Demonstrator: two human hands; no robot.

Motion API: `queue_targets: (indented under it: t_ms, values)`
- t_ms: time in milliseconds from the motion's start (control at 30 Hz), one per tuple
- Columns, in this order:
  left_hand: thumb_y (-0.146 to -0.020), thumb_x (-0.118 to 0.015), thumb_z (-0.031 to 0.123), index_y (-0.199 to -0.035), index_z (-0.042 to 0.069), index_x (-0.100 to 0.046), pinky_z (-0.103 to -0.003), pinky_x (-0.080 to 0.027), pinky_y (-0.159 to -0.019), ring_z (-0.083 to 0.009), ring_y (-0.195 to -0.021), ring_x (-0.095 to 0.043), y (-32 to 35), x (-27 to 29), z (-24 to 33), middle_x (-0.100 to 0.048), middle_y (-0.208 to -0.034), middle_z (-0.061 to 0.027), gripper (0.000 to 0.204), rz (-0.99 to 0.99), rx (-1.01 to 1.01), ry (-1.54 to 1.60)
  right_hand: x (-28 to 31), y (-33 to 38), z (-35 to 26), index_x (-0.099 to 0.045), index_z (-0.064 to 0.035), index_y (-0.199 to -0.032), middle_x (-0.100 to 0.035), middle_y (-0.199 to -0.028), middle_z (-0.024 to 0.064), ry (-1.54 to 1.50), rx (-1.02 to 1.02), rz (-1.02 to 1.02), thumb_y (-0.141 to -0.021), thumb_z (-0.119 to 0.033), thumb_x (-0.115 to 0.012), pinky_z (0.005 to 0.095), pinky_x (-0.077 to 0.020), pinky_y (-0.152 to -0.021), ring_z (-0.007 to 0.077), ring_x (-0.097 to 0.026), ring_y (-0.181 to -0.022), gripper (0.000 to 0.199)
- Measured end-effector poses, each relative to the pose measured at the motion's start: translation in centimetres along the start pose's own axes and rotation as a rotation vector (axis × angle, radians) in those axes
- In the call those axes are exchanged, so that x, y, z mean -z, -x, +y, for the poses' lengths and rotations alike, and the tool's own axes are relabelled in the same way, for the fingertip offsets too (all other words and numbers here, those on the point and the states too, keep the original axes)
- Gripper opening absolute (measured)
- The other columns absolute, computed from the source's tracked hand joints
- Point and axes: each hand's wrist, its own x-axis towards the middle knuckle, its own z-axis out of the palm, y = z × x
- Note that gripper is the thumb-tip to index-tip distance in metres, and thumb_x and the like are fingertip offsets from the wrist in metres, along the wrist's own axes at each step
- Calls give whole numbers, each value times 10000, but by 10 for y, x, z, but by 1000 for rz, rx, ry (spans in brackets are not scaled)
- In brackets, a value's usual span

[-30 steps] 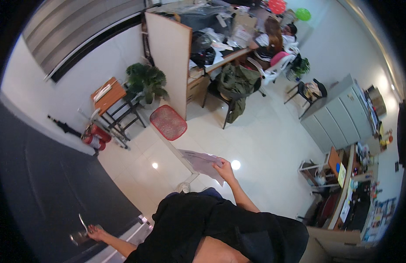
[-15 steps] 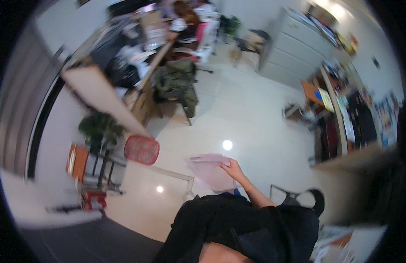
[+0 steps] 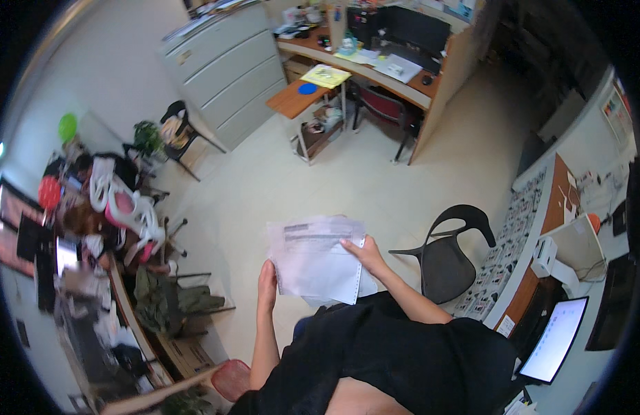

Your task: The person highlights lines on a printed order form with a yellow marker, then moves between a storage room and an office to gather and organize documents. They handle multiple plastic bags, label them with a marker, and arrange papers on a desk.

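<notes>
A small stack of white printed paper sheets (image 3: 313,266), with punched holes along its side edges, is held up in front of my body. My right hand (image 3: 363,254) grips the upper right side, its thumb lying on top. At the sheets' left edge is my left hand (image 3: 267,285), its fingers partly hidden and closed against that edge. Below the top sheet, other paper layers stick out near my dark top.
A black chair (image 3: 448,266) stands to my right beside a counter with a lit monitor (image 3: 555,339). Ahead are a grey filing cabinet (image 3: 230,76) and a small wooden table (image 3: 297,99). A jacket-draped chair (image 3: 164,301) and a red basket (image 3: 231,379) are on the left.
The view has swung right, bringing the counter and monitor into sight. My left hand has come up to the sheets' left edge. My right hand still holds them.
</notes>
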Motion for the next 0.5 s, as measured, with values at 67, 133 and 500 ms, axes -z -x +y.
queue_targets:
  t_ms: [67, 133, 500]
  values:
    - [-968, -660, 288, -1301, -19, -572, -311, -510, -895, -149, -1047, -630, -58, -54, 17, -658, -1218, -93, 461, -163, -40, -200, 32, -35, 2, -642, 43, -1197, -712, -1097, 111, -95, 28, 126, -901, -309, -747, 315, -516, -892, 173, -664, -1001, 471]
    - [-936, -710, 269, -1236, -43, -609, -315, -518, -882, -157, -1004, -651, -103, -107, 41, -694, -1150, -100, 444, -315, -43, -470, 61, -72, 6, -643, 48, -1193, -709, -1103, 112, -174, 33, 264, -900, -307, -749, 310, -512, -897, 172, -661, -1009, 473]
    - [-898, -751, 201, -1029, -25, -630, -250, -474, -687, -84, -778, -582, -412, -284, 69, -664, -854, -36, 288, -519, -160, -491, 172, -299, -51, -592, 59, -1260, -669, -1191, 115, -250, 39, 625, -909, -246, -732, 311, -494, -921, 186, -629, -1052, 485]
